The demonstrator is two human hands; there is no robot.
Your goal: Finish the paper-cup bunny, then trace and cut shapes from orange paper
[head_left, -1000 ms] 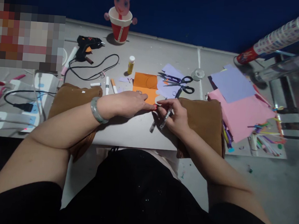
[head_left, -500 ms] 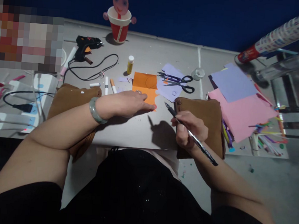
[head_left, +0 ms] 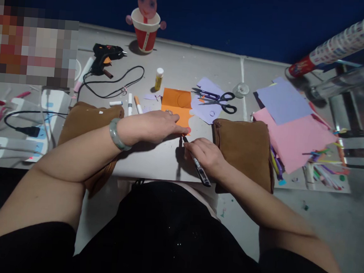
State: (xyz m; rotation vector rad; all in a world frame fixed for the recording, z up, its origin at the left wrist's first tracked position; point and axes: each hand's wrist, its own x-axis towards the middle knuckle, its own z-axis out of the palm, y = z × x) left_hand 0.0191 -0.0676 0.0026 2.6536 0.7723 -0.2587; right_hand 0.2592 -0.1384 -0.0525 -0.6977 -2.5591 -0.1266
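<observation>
My left hand (head_left: 157, 126) lies stretched out over an orange sheet of paper (head_left: 170, 107), fingers apart and holding nothing. Its index fingertip presses on a small red-orange paper piece (head_left: 188, 130) at the sheet's lower edge. A dark pen (head_left: 200, 170) with a clear barrel is gripped in my right hand (head_left: 207, 155). The pen's tip is by the lower edge of the orange sheet, close under my left fingertip; whether it touches the paper I cannot tell. A drawn circle shows on the sheet's darker upper part. Black-handled scissors (head_left: 222, 102) rest on purple paper (head_left: 204, 112) to the right.
Brown cloth pads (head_left: 243, 154) lie at both sides. A glue gun (head_left: 104, 57), glue bottle (head_left: 158, 80) and markers (head_left: 129, 103) are left and behind. A decorated paper cup (head_left: 145, 37) stands at the back. Tape (head_left: 240, 90) and pink sheets (head_left: 298, 137) lie right; a power strip (head_left: 49, 122) sits left.
My right hand has moved left and lowered the pen, bringing its tip to the orange sheet's lower edge. My left hand has stayed in place.
</observation>
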